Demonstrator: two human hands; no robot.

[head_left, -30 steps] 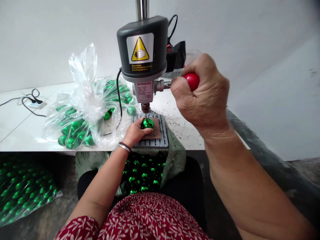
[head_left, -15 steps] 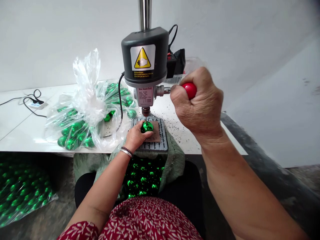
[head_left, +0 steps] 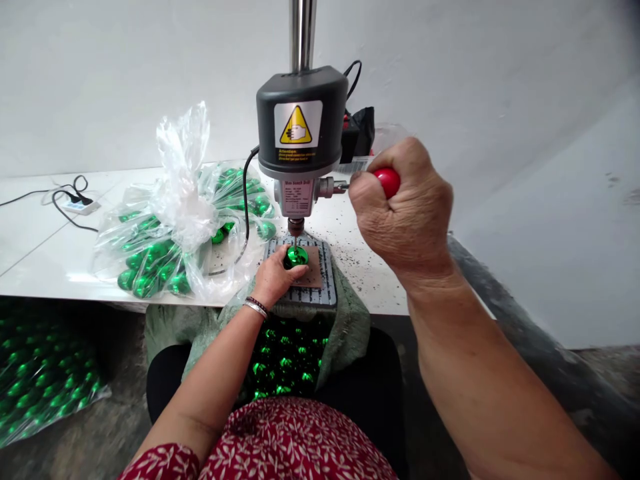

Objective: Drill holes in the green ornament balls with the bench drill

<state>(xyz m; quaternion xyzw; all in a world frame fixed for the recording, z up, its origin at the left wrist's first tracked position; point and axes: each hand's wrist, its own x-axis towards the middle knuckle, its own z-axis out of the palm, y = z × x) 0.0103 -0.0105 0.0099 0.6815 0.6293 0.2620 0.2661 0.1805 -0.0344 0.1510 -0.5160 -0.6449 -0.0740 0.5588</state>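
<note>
A dark grey bench drill (head_left: 302, 123) with a yellow warning label stands on the white table. Under its bit, a shiny green ball (head_left: 298, 257) rests on a brown pad (head_left: 314, 268) over the grey drill base (head_left: 327, 283). My left hand (head_left: 276, 275) grips that ball from the left, thumb in front, and the bit meets the top of the ball. To the right of the drill, my right hand (head_left: 407, 210) is wrapped round the lever with the red knob (head_left: 387, 182).
Clear plastic bags of green balls (head_left: 155, 260) lie on the table at the left. A power strip (head_left: 80, 205) with cables sits farther left. Another bag of green balls (head_left: 45, 373) is low at the left. More balls (head_left: 287, 357) lie in green cloth below the base.
The view has shifted slightly, so the drill and both hands appear a little lower and to the right. Both hands keep their holds.
</note>
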